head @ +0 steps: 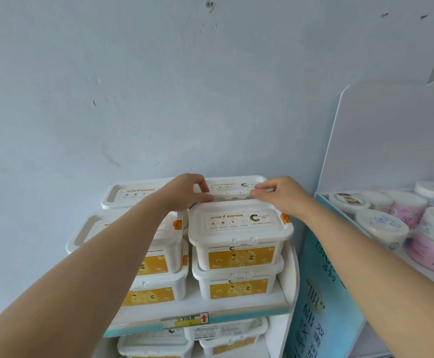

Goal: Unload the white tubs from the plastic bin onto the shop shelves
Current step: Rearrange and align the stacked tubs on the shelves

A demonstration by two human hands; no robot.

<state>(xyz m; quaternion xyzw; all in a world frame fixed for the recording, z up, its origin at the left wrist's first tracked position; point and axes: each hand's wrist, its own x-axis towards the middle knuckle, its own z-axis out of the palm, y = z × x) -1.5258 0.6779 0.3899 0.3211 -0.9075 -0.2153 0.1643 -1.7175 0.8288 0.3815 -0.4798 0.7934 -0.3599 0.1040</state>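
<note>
White rectangular tubs with yellow labels are stacked two high on the top shelf (246,311). The front right stack's upper tub (239,228) has orange side clips. Behind it stands a rear right tub (234,186), of which only the lid shows. My left hand (188,189) and my right hand (279,196) both reach over the front tub and pinch the front rim of that rear tub, one at each end. My left forearm covers part of the front left stack (159,285). A rear left tub (130,193) sits beside the gripped one. The plastic bin is out of view.
More white tubs (226,332) fill the shelf below. A neighbouring display stand (324,293) on the right holds round white and pink tubs (381,226), with a white back panel (391,138) rising above. A pale wall (159,99) closes off the back.
</note>
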